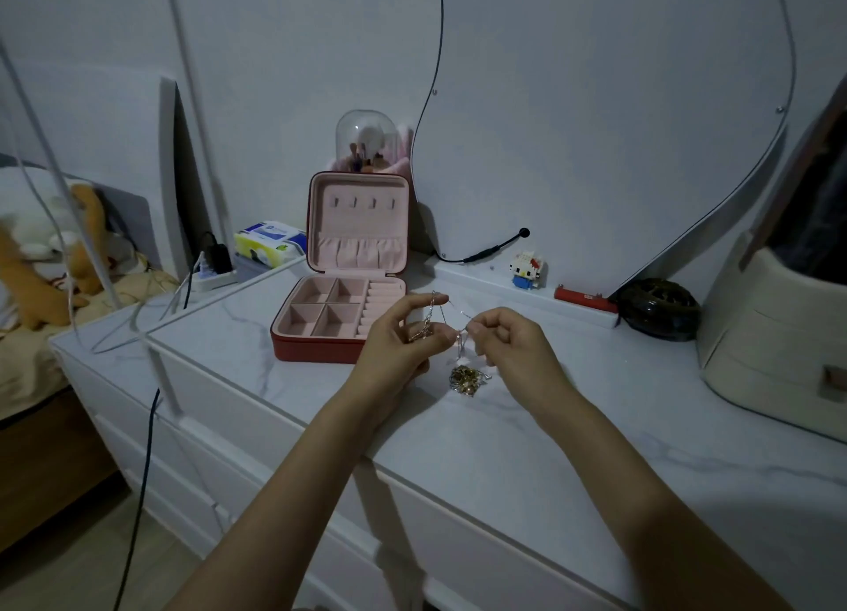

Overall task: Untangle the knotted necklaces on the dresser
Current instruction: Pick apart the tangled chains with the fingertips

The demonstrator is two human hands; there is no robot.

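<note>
Both forearms reach in from the lower edge, hands raised above the dresser top [573,431], facing each other. Left hand [398,341]: fingers curled, thumb and fingertips pinching a looped chain of the necklaces [442,324], loop rising to the index fingertip. Right hand [513,341]: fingers curled, thumb and forefinger pinching a thin strand near its end. Strands run between the hands and drop to the knotted clump [466,380], which lies on or just above the marble surface, between the wrists; contact unclear.

Open jewellery box [321,349] sits just beside the left hand, lid upright. Block figure [527,269], red bar [584,299] and dark round object [660,308] stand near the back wall. Cream case [770,363] stands at far right. Bare marble lies between the right hand and the case; the dresser's front edge passes under the forearms.
</note>
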